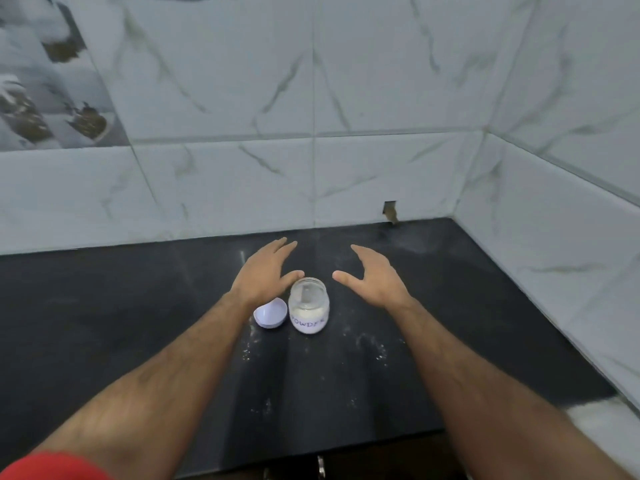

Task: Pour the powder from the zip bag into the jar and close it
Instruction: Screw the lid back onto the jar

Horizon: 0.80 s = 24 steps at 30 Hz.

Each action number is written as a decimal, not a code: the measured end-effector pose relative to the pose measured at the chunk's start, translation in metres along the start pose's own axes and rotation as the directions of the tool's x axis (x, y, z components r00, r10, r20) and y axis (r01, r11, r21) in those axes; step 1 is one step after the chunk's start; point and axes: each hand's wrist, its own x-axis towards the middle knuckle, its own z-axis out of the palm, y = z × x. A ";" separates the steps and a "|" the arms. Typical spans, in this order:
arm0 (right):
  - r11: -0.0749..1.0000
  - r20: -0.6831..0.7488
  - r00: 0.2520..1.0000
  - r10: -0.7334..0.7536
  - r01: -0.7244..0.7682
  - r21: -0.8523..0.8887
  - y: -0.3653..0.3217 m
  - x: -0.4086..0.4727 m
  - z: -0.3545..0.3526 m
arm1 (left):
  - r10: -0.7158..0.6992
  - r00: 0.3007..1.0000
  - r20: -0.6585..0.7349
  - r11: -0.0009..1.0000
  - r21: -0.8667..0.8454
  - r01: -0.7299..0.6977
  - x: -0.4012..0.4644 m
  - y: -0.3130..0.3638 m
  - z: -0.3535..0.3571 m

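A small glass jar (308, 305) stands upright on the black counter (138, 323), lidless, with white powder in its lower part and a white label reading "POWDER". Its white lid (270, 312) lies just left of it, partly under my left wrist. My left hand (266, 273) hovers behind and left of the jar with straight fingers, the thumb near the jar's rim. My right hand (372, 277) is to the right of the jar, fingers spread, holding nothing. No zip bag is in view.
Specks of spilled white powder (372, 348) dot the counter in front of the jar. Marble-patterned tiled walls (346, 174) close in the back and right side, meeting in a corner at the far right. The counter's front edge runs near the bottom.
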 end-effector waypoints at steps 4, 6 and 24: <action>0.993 0.066 0.998 0.025 -0.032 0.117 -0.014 0.020 0.021 | -0.081 0.997 0.009 0.996 -0.034 0.081 -0.001 -0.033 0.002; 0.985 0.106 0.994 0.038 -0.055 0.166 -0.016 0.027 0.030 | -0.117 0.993 0.019 0.992 -0.046 0.117 -0.002 -0.046 0.008; 0.898 0.380 0.925 0.027 -0.190 0.398 0.023 0.013 0.101 | -0.257 0.947 0.192 0.951 -0.125 0.283 -0.016 -0.062 0.073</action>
